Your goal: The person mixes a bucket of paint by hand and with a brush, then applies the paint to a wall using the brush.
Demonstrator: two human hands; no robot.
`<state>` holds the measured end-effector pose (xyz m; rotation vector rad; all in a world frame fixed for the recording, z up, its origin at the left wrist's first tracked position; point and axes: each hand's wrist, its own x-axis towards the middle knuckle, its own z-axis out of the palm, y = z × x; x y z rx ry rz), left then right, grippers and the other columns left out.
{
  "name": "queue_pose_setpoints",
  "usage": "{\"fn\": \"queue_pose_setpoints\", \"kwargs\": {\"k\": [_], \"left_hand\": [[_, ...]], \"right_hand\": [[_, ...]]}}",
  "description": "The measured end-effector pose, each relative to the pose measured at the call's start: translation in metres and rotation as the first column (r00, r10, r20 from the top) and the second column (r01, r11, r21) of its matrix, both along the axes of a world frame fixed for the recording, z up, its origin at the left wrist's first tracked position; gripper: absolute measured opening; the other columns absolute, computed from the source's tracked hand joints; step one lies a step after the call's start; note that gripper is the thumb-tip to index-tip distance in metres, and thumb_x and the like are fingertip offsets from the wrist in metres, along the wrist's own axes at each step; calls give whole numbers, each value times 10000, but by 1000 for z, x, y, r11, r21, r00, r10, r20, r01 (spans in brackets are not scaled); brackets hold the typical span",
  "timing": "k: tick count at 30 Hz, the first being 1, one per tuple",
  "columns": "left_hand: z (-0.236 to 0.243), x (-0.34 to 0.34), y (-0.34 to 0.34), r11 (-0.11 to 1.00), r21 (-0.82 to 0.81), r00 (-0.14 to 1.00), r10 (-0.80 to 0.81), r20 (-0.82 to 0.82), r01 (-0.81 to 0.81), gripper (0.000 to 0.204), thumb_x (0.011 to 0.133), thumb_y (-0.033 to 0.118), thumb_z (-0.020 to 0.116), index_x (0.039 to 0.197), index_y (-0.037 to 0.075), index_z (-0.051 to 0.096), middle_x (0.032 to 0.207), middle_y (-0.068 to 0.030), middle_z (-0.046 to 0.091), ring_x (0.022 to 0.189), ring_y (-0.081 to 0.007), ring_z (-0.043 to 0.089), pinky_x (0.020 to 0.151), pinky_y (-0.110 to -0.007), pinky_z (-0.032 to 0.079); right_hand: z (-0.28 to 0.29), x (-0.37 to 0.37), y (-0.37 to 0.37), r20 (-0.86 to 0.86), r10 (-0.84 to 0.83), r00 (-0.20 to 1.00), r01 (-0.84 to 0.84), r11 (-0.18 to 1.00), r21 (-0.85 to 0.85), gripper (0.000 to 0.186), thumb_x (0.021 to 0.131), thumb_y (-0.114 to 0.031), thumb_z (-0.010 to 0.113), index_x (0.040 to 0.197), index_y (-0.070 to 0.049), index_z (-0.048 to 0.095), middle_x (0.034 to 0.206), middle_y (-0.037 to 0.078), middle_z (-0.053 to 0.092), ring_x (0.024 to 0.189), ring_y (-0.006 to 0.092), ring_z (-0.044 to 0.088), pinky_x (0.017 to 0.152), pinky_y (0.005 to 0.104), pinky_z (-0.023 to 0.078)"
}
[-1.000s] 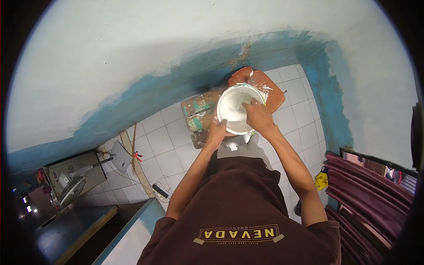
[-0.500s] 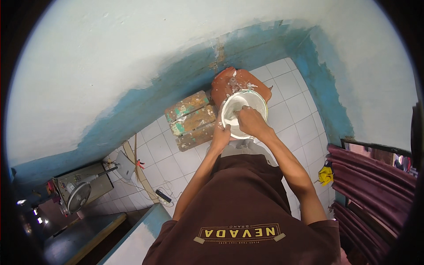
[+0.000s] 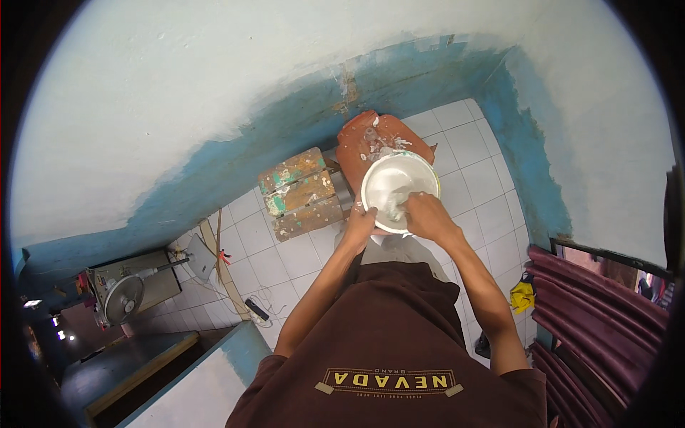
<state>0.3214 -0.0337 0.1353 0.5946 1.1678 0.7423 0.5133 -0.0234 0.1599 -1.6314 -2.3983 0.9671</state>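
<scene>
White bucket (image 3: 426,175) opens upward along its axis, left hand (image 3: 360,226) clasping it, right hand (image 3: 429,217) curled inside, grip unclear.

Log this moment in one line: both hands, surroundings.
left hand: gripping white bucket at rim | right hand: at bucket opening, held item unclear | nearby: paint-marked wooden slats

The left hand (image 3: 361,223) grips the near-left rim of the white bucket (image 3: 421,171); the right hand (image 3: 427,216) is curled over the opening, its grasp unclear. A paint-spotted wooden stool (image 3: 301,194) stands left of the bucket on white floor tiles (image 3: 467,145)
</scene>
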Motion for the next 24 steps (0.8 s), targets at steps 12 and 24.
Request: {"fn": "queue_pose_setpoints", "kwargs": {"k": [12, 24], "left_hand": [[-17, 29, -11, 998, 49, 999, -26, -43, 29, 648, 982, -58, 347, 1566, 159, 168, 1454, -222, 402, 1167, -376, 602, 815, -476, 642], [0, 37, -8, 998, 60, 999, -12, -47, 15, 661, 973, -55, 352, 1571, 151, 159, 1474, -236, 379, 1163, -392, 604, 791, -459, 652]], "right_hand": [[-25, 13, 20, -1, -166, 986, 158, 936, 316, 138, 753, -16, 622, 855, 17, 709, 821, 251, 664, 743, 395, 683, 659, 490, 551], [-6, 19, 12, 148, -303, 942, 269, 940, 211, 96, 757, 3, 622, 813, 41, 690, 812, 256, 674, 790, 395, 692, 699, 489, 557]]}}
